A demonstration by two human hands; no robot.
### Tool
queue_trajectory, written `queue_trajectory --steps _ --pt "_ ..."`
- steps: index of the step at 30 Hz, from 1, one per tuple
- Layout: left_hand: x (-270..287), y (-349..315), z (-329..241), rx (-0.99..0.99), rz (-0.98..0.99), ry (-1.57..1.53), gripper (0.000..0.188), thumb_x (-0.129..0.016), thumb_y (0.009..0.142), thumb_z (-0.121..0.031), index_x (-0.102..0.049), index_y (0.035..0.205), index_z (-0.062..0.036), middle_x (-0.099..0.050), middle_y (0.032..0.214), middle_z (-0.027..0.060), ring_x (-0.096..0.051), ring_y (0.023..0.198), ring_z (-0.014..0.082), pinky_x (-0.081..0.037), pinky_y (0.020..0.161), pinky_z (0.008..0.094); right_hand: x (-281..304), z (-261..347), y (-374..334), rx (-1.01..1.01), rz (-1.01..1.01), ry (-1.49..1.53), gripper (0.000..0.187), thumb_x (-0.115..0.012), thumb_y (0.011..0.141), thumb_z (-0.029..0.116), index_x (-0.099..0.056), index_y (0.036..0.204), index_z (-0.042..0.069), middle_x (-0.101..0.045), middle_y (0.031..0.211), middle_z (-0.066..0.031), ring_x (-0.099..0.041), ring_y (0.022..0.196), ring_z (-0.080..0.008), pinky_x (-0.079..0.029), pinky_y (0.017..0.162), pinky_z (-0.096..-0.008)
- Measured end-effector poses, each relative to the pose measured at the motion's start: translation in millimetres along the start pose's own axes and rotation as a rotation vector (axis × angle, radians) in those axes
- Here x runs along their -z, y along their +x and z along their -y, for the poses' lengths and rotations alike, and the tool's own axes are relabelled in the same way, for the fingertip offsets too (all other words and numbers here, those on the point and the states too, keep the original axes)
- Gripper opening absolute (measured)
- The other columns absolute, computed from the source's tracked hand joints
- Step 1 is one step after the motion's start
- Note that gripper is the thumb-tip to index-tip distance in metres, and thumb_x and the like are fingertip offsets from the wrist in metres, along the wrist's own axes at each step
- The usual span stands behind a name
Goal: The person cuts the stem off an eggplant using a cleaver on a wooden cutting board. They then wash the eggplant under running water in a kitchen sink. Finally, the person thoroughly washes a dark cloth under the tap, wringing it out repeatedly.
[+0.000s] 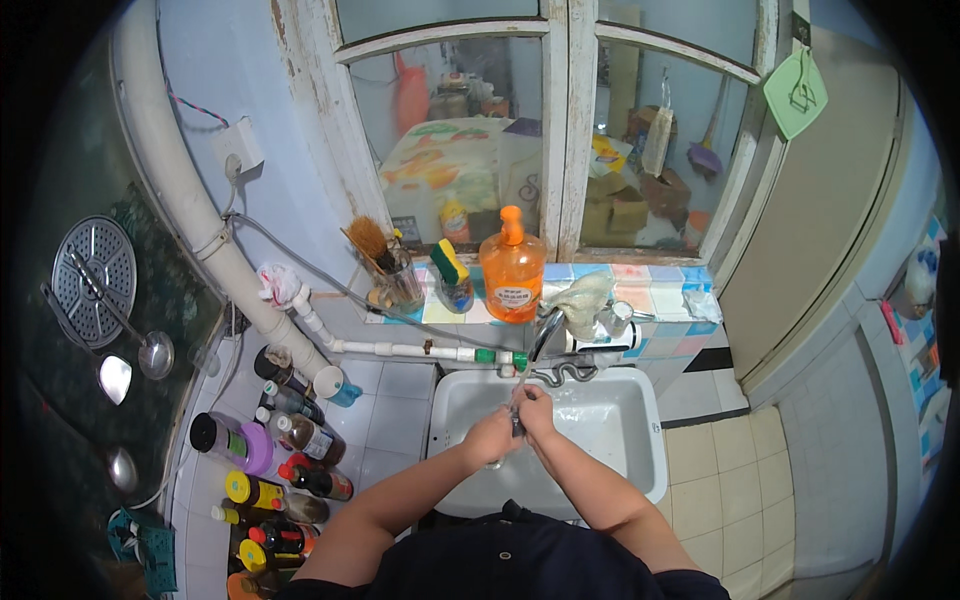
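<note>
Both my hands are together over the white sink [632, 425], beneath the metal tap [544, 334]. A thin stream of water seems to fall from the spout onto them. My left hand [490, 437] is closed around a small dark thing [517, 425], too small and too covered to name. From the other side, my right hand [536, 411] has its fingers bent and pressed against the same thing. The fingertips of both hands partly hide it. A cloth [580, 305] is draped beside the tap.
On the tiled ledge stand an orange pump bottle [512, 275], a cup with a sponge [456, 290] and a jar with a brush [398, 285]. Several bottles [310, 440] crowd the counter at left. A white pipe [400, 349] runs behind the sink.
</note>
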State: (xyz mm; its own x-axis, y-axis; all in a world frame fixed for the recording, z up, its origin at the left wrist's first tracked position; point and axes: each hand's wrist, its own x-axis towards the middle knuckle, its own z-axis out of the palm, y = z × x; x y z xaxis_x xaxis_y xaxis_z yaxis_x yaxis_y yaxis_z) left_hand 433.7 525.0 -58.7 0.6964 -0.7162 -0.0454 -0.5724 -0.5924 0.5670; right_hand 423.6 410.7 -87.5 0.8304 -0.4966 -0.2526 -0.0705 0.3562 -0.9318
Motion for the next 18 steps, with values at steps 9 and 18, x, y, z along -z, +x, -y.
queue_trajectory --steps 9,18 --pt "9.4 -6.3 -17.7 -0.077 -0.197 0.132 0.063 -0.068 0.068 -0.024 -0.036 0.116 -0.0013 -0.058 0.09 0.0177 -0.058 0.082 0.0385 -0.048 0.072 0.0436 4.3 13.6 18.5 -0.255 0.063 0.296 0.018 -0.058 0.084 0.013 -0.051 0.1 0.007 -0.059 0.085 -0.0068 -0.058 0.076 -0.0179 -0.049 0.065 -0.0303" --pt "39.3 -3.7 11.4 0.462 0.364 -1.431 0.027 -0.056 0.081 -0.027 -0.054 0.098 -0.0069 -0.058 0.078 0.0044 -0.044 0.051 0.0064 -0.031 0.041 0.0179 38.9 44.5 -4.5 -0.306 0.773 0.136 0.066 -0.064 0.081 0.02 -0.028 0.136 0.011 -0.043 0.126 -0.0054 -0.04 0.118 -0.0197 -0.033 0.099 -0.0314"
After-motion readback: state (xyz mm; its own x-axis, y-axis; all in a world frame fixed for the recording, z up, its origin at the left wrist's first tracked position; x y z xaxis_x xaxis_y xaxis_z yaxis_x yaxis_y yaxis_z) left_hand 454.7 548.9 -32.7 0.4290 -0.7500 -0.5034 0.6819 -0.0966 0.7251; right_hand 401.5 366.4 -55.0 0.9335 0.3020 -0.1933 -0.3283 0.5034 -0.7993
